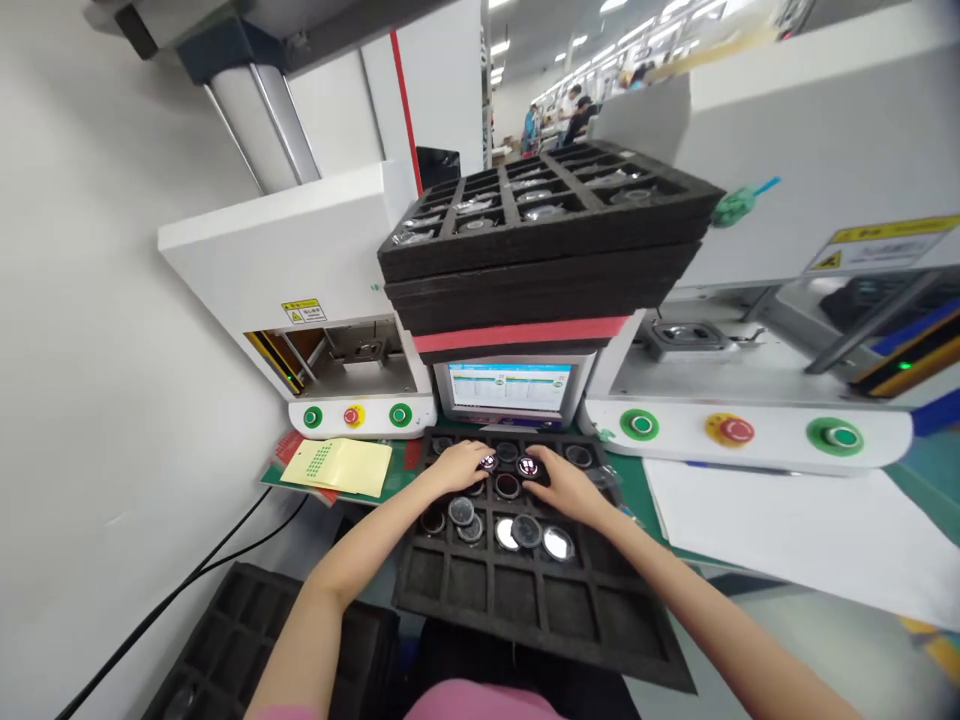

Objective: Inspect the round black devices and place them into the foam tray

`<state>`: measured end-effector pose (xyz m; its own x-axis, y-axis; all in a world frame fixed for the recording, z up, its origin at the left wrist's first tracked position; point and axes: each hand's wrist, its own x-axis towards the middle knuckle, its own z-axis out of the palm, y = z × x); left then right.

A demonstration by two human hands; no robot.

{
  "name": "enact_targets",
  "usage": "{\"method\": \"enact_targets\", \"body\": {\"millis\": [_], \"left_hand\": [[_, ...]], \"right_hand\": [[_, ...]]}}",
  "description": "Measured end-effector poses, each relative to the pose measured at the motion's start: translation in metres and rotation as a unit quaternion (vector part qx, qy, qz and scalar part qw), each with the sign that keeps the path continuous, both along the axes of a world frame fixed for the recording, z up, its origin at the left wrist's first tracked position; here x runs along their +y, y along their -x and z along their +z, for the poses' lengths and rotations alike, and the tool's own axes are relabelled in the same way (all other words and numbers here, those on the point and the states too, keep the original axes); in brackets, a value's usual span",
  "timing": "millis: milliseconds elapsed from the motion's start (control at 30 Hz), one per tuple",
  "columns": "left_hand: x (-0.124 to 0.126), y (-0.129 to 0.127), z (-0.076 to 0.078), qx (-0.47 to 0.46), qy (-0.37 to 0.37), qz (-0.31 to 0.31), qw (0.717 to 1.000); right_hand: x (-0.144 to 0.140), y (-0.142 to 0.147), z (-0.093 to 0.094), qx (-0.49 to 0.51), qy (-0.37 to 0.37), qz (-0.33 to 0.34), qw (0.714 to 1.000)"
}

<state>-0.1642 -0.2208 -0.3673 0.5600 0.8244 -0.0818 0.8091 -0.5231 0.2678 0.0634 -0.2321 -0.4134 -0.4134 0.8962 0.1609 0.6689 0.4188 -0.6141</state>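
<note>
Each hand pinches a small round disc: one point(488, 462) in the left hand point(459, 466), another point(527, 466) in the right hand point(561, 484), both just above the far cells of the foam tray point(525, 610). Gripping by the rims would probably keep the glossy faces clean. More discs point(526, 530) lie in cells just nearer than the fingers. Beyond the hands stands a monitor point(508, 388) under stacked trays point(547, 240).

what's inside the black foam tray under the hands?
The black foam tray holds round metal discs in its middle cells; the near rows sit empty. Left hand and right hand each pinch a disc and cover some far cells, whose contents are hidden.
</note>
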Motion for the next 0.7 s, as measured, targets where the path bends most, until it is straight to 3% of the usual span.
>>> {"method": "enact_targets", "body": {"millis": [100, 167, 300, 400, 500, 600, 700], "left_hand": [[0.0, 0.002, 0.001, -0.006, -0.012, 0.0, 1.0], [-0.003, 0.018, 0.009, -0.017, -0.037, 0.026, 0.999], [0.01, 0.093, 0.043, -0.041, -0.109, 0.152, 0.982], [0.044, 0.165, 0.071, -0.046, -0.148, 0.261, 0.953], [0.09, 0.22, 0.087, -0.043, -0.154, 0.332, 0.93], [0.134, 0.247, 0.087, -0.042, -0.129, 0.359, 0.923], [0.167, 0.253, 0.081, -0.048, -0.105, 0.368, 0.923]], "right_hand": [[0.002, 0.006, -0.006, -0.004, 0.003, -0.024, 1.0], [0.002, 0.007, -0.011, -0.004, 0.005, -0.044, 0.999], [0.005, 0.007, -0.022, 0.003, 0.016, -0.076, 0.997], [0.007, 0.008, -0.028, 0.013, 0.024, -0.086, 0.996], [0.008, 0.009, -0.029, 0.013, 0.031, -0.088, 0.996], [0.01, 0.004, -0.027, 0.0, 0.039, -0.085, 0.996], [0.014, -0.004, -0.025, -0.02, 0.056, -0.072, 0.996]]}}
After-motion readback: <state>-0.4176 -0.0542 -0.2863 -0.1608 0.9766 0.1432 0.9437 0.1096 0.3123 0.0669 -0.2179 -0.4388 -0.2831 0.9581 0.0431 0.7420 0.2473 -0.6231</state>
